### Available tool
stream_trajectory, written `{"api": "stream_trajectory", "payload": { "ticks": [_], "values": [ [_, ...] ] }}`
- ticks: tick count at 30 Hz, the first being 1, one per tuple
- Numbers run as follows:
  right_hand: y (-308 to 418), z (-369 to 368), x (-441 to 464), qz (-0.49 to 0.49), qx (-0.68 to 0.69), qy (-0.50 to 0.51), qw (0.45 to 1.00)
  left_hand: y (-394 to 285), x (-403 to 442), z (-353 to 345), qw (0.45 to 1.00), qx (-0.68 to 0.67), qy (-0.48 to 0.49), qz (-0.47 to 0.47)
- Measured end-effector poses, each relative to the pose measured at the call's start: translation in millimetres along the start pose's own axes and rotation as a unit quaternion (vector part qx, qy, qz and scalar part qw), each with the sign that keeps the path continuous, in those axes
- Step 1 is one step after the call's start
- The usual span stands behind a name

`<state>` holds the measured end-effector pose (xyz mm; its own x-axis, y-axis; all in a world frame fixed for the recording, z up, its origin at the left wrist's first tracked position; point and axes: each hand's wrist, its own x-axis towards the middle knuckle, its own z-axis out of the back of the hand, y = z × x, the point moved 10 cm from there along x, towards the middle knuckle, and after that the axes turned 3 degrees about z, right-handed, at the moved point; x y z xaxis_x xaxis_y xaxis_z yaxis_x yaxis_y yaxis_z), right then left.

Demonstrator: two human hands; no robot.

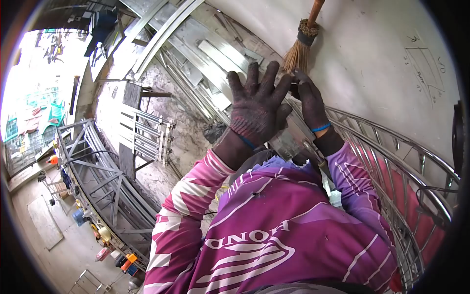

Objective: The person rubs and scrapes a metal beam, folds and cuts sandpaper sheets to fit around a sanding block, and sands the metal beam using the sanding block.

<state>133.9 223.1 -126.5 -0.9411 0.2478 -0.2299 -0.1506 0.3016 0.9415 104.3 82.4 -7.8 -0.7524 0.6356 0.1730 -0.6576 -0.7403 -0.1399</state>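
Observation:
My left hand (257, 105), in a dark glove, is raised in front of my chest with its back to the camera. Its fingers are spread, and it holds nothing visible. Close on its right is my right hand (312, 102), also gloved and seen from the side, with a blue band at the wrist. The fingers of that hand point upward and bend slightly toward the left hand's index finger; no object shows in them. Whether the two hands touch is unclear. Below them is the front of my purple and magenta shirt (274, 215).
A broom (299, 51) leans near the wall (362, 54). Metal bars (196, 59) lie beyond my hands. A curved metal railing (391, 142) runs along the right. Leftward are a metal frame (105, 181) holding long bars and a small rack (149, 134).

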Motion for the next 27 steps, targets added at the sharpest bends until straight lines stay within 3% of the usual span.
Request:
{"api": "stream_trajectory", "payload": {
  "ticks": [1, 3, 5, 9, 12, 15, 16, 18, 19, 22, 23, 24, 25, 26, 27],
  "values": [
    [-8, 4, 3, -0.002, -0.004, 0.000, 1.000, 0, -1, 0, 1.000, -0.011, -0.001, -0.004],
    [-4, 5, 6, 0.113, -0.083, 0.026, 0.990, 47, 22, -1, 0.999, 0.032, -0.008, 0.029],
    [2, 4, 5, 0.119, -0.124, 0.044, 0.984, 103, 52, 4, 0.995, 0.079, -0.027, 0.055],
    [17, -3, 2, 0.131, -0.169, 0.072, 0.974, 182, 94, -6, 0.966, 0.192, 0.118, 0.130],
    [34, -12, -4, 0.109, -0.173, 0.081, 0.976, 168, 88, -7, 0.965, 0.184, 0.094, 0.160],
    [26, -9, -5, 0.130, -0.141, 0.072, 0.979, 78, 50, -12, 0.990, 0.113, -0.026, 0.083],
    [21, -11, -6, 0.131, -0.137, 0.070, 0.979, 40, 34, -13, 0.996, 0.071, -0.008, 0.061],
    [38, -13, -6, 0.223, -0.167, 0.045, 0.959, -16, 1, -3, 0.999, -0.039, -0.007, 0.019],
    [41, -14, -6, 0.224, -0.171, 0.043, 0.959, -11, 4, -4, 0.999, -0.042, -0.009, 0.018],
    [41, -21, -7, 0.164, -0.194, 0.080, 0.964, 56, 34, -7, 0.996, 0.035, 0.019, 0.085],
    [44, -23, -6, 0.164, -0.197, 0.081, 0.963, 91, 45, -7, 0.993, 0.075, -0.023, 0.092],
    [42, -23, -6, 0.145, -0.211, 0.081, 0.963, 124, 61, -8, 0.986, 0.109, -0.004, 0.125],
    [39, -22, -8, 0.123, -0.225, 0.080, 0.963, 142, 73, -10, 0.979, 0.161, 0.075, 0.099],
    [39, -20, -7, 0.119, -0.229, 0.077, 0.963, 174, 86, -20, 0.974, 0.171, 0.058, 0.134],
    [43, -18, -5, 0.142, -0.245, 0.066, 0.957, 169, 93, -10, 0.960, 0.207, 0.142, 0.123]
  ]
}}
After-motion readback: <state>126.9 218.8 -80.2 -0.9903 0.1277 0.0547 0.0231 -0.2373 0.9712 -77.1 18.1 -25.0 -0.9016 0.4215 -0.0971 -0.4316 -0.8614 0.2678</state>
